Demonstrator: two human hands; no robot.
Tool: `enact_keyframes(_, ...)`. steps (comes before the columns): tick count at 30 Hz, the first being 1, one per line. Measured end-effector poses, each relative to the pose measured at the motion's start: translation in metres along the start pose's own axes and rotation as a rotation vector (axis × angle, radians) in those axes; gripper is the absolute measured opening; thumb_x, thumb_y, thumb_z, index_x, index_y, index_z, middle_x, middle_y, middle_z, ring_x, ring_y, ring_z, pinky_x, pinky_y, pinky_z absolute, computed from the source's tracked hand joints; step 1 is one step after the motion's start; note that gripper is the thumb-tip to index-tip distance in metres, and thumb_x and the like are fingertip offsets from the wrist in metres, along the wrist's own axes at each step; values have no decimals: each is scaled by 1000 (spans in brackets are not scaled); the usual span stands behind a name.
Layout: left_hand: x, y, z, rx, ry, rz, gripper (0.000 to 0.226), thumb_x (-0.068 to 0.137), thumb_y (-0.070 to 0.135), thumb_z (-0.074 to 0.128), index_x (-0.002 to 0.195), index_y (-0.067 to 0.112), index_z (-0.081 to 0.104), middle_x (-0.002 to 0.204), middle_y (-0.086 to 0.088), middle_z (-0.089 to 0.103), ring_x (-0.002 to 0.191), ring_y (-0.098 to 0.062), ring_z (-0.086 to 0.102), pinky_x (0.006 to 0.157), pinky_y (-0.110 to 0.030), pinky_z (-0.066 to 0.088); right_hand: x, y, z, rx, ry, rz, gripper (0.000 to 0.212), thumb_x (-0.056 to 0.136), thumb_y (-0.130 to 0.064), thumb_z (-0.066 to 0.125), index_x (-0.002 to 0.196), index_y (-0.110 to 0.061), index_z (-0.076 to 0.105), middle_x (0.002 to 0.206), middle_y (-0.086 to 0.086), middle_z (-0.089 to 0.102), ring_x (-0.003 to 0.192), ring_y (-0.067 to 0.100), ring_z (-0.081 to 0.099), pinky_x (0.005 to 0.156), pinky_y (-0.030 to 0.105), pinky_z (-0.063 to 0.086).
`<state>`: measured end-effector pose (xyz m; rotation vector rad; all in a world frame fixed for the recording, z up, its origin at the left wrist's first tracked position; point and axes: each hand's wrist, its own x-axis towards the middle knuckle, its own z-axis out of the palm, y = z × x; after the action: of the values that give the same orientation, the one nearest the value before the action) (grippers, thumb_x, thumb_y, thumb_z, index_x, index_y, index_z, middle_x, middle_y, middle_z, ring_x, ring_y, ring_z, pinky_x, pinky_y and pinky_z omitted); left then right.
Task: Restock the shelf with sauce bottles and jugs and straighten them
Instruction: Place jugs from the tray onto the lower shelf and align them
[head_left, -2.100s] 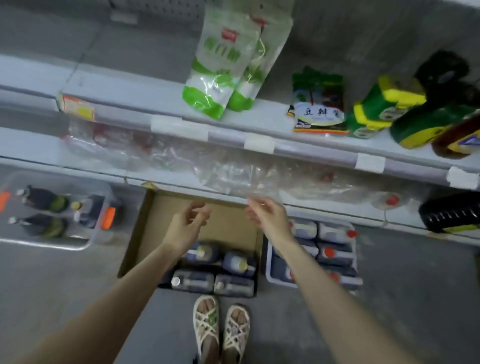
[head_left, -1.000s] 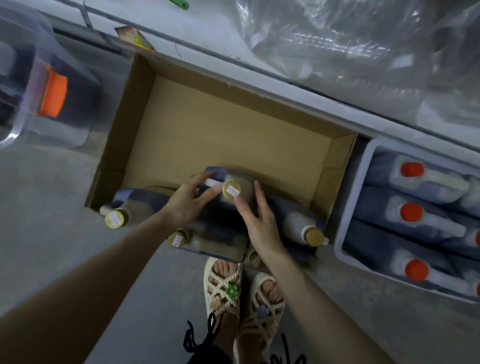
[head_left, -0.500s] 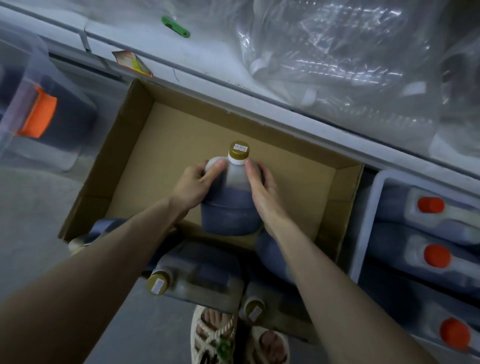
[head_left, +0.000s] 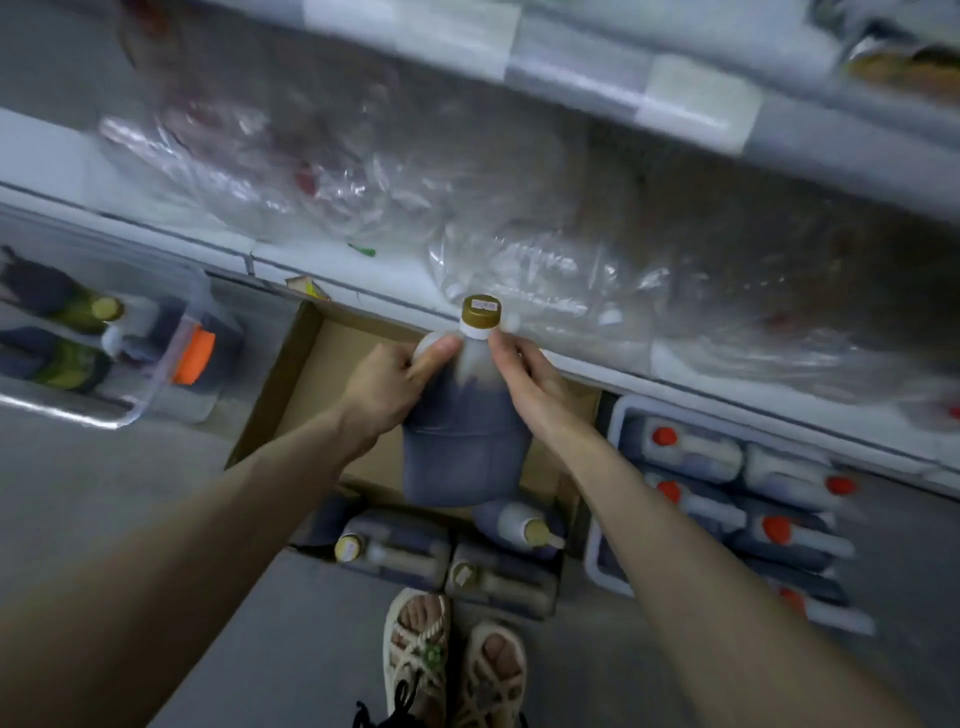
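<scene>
I hold a dark sauce jug (head_left: 462, 441) with a gold cap upright in the air above the cardboard box (head_left: 291, 374). My left hand (head_left: 387, 382) grips its shoulder and handle on the left side. My right hand (head_left: 524, 379) grips the neck and shoulder on the right. The cap is level with the front edge of the low shelf (head_left: 395, 283). Three more gold-capped jugs (head_left: 395, 545) lie in the near end of the box.
Crumpled clear plastic wrap (head_left: 363, 171) covers most of the low shelf. A tray of red-capped jugs (head_left: 727, 499) sits on the floor at the right. A clear bin with bottles (head_left: 104, 343) stands at the left. My sandalled feet (head_left: 452, 660) are right below the box.
Both hands have taken the jug from the box and lifted it up toward the low shelf. My view has tilted up from the box to the shelves.
</scene>
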<state>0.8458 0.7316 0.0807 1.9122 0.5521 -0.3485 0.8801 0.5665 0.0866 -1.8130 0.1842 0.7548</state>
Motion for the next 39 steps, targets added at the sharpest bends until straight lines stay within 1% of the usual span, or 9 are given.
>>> enact_keyframes(3, -45, 96, -35, 13, -16, 56, 64, 83, 64, 47, 61, 5, 57, 52, 0, 51, 55, -19, 46, 56, -31, 37, -60, -91, -35, -18, 42, -51, 35, 90, -62, 48, 98, -30, 61, 89, -21, 61, 86, -9, 58, 70, 8, 41)
enact_keyframes(6, -88, 193, -69, 53, -35, 160, 56, 89, 57, 49, 53, 15, 52, 49, 0, 49, 51, -17, 46, 54, -31, 36, -116, -173, -68, -6, 107, -134, 38, 90, -60, 50, 103, -26, 63, 90, -21, 63, 82, -11, 57, 71, 8, 42)
enact_keyframes(10, -142, 322, -111, 80, -20, 298, 55, 89, 57, 50, 54, 15, 52, 48, 2, 50, 46, -11, 44, 52, -28, 36, -197, -283, -111, 24, 225, -239, 41, 90, -57, 52, 96, -18, 63, 91, -6, 67, 81, -1, 61, 73, 12, 45)
enact_keyframes(14, -190, 446, -142, 95, -16, 477, 55, 89, 57, 49, 54, 15, 51, 42, 5, 44, 40, -8, 39, 47, -24, 32, -269, -386, -156, 45, 387, -398, 38, 92, -52, 52, 92, -16, 64, 84, -8, 65, 80, 4, 58, 65, 7, 41)
enact_keyframes(18, -226, 543, -161, 31, -15, 597, 54, 89, 57, 52, 54, 15, 52, 46, 3, 46, 45, -13, 40, 51, -30, 32, -320, -464, -195, 82, 500, -521, 46, 89, -57, 53, 94, -14, 68, 94, 0, 71, 85, 6, 62, 77, 20, 46)
enact_keyframes(31, -235, 684, -138, 42, -30, 791, 55, 90, 57, 50, 54, 15, 47, 53, -1, 45, 51, -15, 38, 54, -31, 32, -347, -542, -290, 223, 682, -649, 50, 76, -68, 59, 80, -20, 70, 85, 0, 72, 85, 15, 65, 86, 43, 53)
enact_keyframes(34, -221, 705, -124, 49, 12, 786, 56, 90, 57, 49, 51, 16, 46, 53, 0, 47, 55, -16, 42, 58, -32, 32, -332, -550, -314, 210, 702, -643, 46, 81, -64, 59, 78, -20, 68, 80, -4, 71, 83, 13, 65, 81, 38, 53)
enact_keyframes(36, -212, 721, -115, 61, 74, 779, 58, 89, 59, 49, 51, 15, 49, 53, 0, 51, 56, -17, 45, 58, -32, 33, -322, -562, -337, 325, 814, -656, 41, 86, -58, 58, 75, -19, 64, 77, -5, 67, 79, 13, 62, 76, 31, 49)
enact_keyframes(39, -198, 735, -98, 157, 145, 798, 53, 91, 58, 49, 65, 14, 63, 71, -6, 66, 73, -24, 60, 67, -35, 43, -317, -591, -372, 350, 807, -714, 29, 89, -48, 61, 75, -23, 60, 74, -8, 63, 78, 11, 59, 72, 25, 44)
